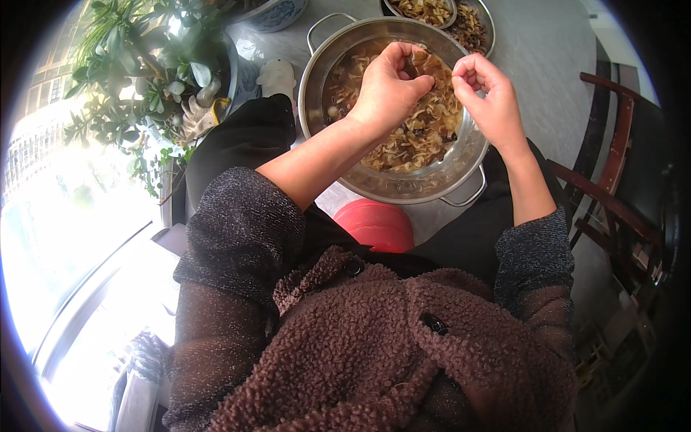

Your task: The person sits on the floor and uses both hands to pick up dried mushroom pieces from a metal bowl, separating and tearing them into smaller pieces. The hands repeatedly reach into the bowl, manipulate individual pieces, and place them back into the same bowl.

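A wide steel pot (316,132) with two loop handles stands before me. In its brownish water lie many pale brown slices (418,143) that look like mushroom. Over the pot, my left hand (386,86) pinches a wet brown piece (426,63) between thumb and fingers. My right hand (486,94) is above the pot's right rim, fingers curled and thumb against the index finger. Whether a small bit sits in that pinch cannot be made out.
Beyond the pot sit a bowl of slices (424,11) and a steel basin (488,27) of darker pieces. A red bucket (375,224) stands between my legs. To the left are a potted plant (156,70), a work glove (200,116) and a window; to the right, a wooden chair (615,146).
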A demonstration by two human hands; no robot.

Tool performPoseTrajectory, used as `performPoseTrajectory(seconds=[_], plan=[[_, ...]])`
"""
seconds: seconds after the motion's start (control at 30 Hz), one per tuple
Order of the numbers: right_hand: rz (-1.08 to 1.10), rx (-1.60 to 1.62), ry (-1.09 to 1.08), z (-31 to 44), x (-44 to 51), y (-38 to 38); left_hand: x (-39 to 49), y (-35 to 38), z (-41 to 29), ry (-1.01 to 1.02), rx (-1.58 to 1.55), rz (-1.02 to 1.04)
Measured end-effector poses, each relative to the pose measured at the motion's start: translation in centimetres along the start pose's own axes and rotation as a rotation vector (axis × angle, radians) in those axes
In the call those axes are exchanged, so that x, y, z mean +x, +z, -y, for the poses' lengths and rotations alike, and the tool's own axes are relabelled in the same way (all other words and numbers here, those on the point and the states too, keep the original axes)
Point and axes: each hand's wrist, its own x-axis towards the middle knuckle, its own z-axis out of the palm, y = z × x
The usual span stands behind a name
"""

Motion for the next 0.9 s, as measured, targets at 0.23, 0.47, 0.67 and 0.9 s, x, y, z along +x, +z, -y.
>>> performPoseTrajectory(seconds=[0.23, 0.47, 0.67, 0.9], plan=[[0.043, -0.647, 0.104, -6.2, -0.8, 1.5, 0.0, -0.1, 0.0, -0.054, -0.152, 0.004], [0.446, -0.798, 0.13, -7.7, -3.0, 3.4, 0.5, -0.4, 0.4, 0.006, -0.288, 0.081], [0.154, -0.272, 0.156, -3.3, 0.5, -0.3, 0.3, -0.8, 0.2, -0.057, -0.278, 0.076], [0.084, 0.273, 0.23, 0.0, 0.4, -0.2, 0.0, -0.8, -0.3, -0.087, -0.236, 0.085]])
